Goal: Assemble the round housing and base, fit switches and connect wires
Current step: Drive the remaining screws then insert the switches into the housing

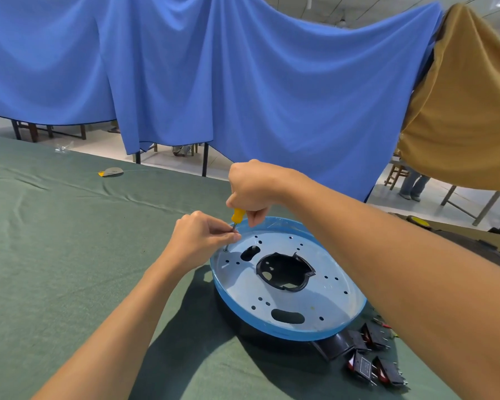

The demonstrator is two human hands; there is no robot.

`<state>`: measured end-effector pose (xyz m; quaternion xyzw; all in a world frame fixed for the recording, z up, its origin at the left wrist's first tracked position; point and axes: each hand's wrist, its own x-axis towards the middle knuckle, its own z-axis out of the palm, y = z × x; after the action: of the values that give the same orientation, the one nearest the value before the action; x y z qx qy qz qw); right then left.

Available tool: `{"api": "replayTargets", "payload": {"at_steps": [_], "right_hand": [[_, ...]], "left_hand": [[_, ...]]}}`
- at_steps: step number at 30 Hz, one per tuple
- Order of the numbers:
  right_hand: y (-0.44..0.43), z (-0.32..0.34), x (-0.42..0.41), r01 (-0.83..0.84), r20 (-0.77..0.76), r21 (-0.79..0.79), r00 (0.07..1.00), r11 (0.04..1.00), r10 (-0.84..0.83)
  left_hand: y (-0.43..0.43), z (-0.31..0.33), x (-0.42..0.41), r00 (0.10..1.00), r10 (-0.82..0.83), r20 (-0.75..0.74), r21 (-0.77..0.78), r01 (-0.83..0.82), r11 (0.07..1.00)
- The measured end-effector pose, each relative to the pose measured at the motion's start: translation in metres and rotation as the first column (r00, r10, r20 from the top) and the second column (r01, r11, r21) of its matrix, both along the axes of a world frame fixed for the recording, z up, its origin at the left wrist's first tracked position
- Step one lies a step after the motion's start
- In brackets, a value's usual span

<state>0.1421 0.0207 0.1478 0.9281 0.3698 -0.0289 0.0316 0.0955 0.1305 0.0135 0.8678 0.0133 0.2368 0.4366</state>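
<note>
The round base plate (237, 287), filmed in blue, lies right of centre on the green-clothed table (70, 255). It sits over what seems a dark housing (333, 345) showing past its near rim. The right hand (254, 186) is curled round the yellow handle of an upright screwdriver (238, 216). The left hand (197, 235) pinches the shaft just above the tip, which meets a hole at the plate's far-left edge. Black switches (368, 365) lie just beside the near-right rim. The cloth runs wide to the left.
</note>
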Motion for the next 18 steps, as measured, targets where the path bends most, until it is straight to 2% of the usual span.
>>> {"api": "replayTargets", "payload": {"at_steps": [5,8,11,18], "right_hand": [[-0.004,-0.003,-0.005,0.026,-0.044,0.018,0.999,0.999,-0.025],[-0.007,0.003,-0.010,-0.082,0.034,0.003,0.996,0.997,0.081],[-0.007,0.007,-0.011,-0.162,0.045,-0.050,0.985,0.986,0.164],[0.006,-0.002,-0.006,-0.152,0.101,-0.053,0.982,0.987,0.157]], "left_hand": [[0.000,0.000,-0.001,1.000,0.007,0.005,0.036,-0.007,0.999],[-0.001,0.000,-0.001,1.000,0.024,0.005,0.050,-0.024,0.998],[0.000,0.000,0.000,0.999,0.041,-0.006,0.048,-0.041,0.998],[0.002,0.001,0.005,1.000,0.005,-0.013,0.039,-0.005,0.999]]}}
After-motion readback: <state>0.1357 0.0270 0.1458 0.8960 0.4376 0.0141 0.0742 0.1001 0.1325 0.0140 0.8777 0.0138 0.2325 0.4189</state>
